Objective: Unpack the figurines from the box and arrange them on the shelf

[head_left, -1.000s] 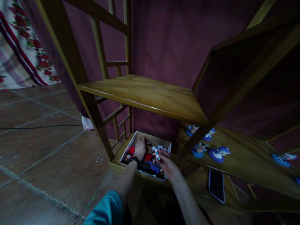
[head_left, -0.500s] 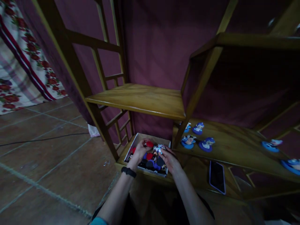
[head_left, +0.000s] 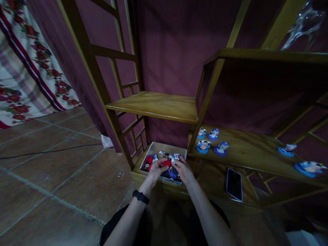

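My left hand (head_left: 156, 169), with a dark band on its wrist, is over the front left of an open white box (head_left: 153, 147). Its thumb and fingers pinch a figurine with a round red base (head_left: 167, 163). Just to the right, my right hand (head_left: 183, 169) has its fingers closed around a small white-and-blue figurine (head_left: 175, 158). The two figurines are close together, and I cannot tell whether they touch. Below and around the hands, the box holds several more small figurines with red, dark and purple bases, partly covered by my fingers.
The box sits on the low ledge of a wooden shelf unit, under a wooden shelf board (head_left: 153, 106). On the right shelf stand several figurines, among them a purple-based one (head_left: 221, 149) and a blue-based one (head_left: 309, 168). A phone (head_left: 234, 184) lies lower down. A cable (head_left: 51, 151) crosses the tiled floor.
The red base has moved down and toward the right between my hands, and my left hand has lowered with it. The view has shifted slightly; the right shelf's figurines appear further left.
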The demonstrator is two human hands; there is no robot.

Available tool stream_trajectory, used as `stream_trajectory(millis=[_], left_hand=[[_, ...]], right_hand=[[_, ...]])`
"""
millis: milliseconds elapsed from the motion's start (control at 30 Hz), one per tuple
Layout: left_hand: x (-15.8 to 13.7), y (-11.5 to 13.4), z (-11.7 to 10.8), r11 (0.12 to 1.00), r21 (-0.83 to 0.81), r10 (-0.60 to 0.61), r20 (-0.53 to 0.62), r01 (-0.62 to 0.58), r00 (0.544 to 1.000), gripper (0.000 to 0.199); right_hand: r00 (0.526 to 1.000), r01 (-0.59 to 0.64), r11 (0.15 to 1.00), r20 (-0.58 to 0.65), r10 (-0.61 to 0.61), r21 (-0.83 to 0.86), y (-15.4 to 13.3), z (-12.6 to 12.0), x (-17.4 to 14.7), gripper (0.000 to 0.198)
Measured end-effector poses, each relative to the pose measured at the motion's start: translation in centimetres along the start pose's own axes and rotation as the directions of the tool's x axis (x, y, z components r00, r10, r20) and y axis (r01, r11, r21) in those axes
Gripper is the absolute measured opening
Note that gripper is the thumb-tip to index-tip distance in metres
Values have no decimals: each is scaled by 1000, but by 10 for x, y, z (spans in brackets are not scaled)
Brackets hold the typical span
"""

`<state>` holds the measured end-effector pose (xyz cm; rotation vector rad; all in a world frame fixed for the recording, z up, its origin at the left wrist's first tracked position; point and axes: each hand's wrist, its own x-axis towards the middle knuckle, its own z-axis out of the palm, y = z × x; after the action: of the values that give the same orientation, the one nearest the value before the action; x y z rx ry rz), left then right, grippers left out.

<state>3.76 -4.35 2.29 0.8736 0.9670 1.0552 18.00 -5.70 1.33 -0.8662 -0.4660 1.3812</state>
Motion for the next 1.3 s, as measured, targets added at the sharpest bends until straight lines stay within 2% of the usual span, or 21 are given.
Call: stream_trajectory(millis=[133, 200, 267, 433, 567, 767, 1000, 1300], left_hand=[[1, -7, -11, 964, -205, -195, -114, 169, 974, 12], [2, -9, -15, 931, -278, -282, -130, 238, 951, 10], [4, -9, -15, 910, -308, -325, -115, 277, 939, 15], [8, -6, -7, 934, -262, -282, -115, 245, 953, 10], [9, -3, -2, 950, -216, -255, -109, 227, 961, 5], [12, -4, -5, 943, -232, -267, -96, 239, 959, 5], [13, -4, -4, 927, -266, -285, -47, 263, 957, 4], [12, -2, -8, 896, -309, -336, -9, 317, 942, 12]], right_hand=[[999, 22, 1000, -32, -22, -16, 6, 4, 0, 29], [998, 34, 999, -47, -35, -18, 8, 5, -1, 29], [998, 35, 999, -55, -37, -37, 8, 4, -1, 31], [998, -10, 987, -62, 0, -159, 9, 4, 1, 35], [997, 24, 982, -62, -37, -188, 10, 10, 4, 34], [992, 56, 949, -92, -88, -311, 13, 16, 7, 36], [982, 139, 874, -46, -181, -465, 17, 11, 12, 36], [978, 185, 841, 10, -209, -508, 22, 5, 20, 32]])
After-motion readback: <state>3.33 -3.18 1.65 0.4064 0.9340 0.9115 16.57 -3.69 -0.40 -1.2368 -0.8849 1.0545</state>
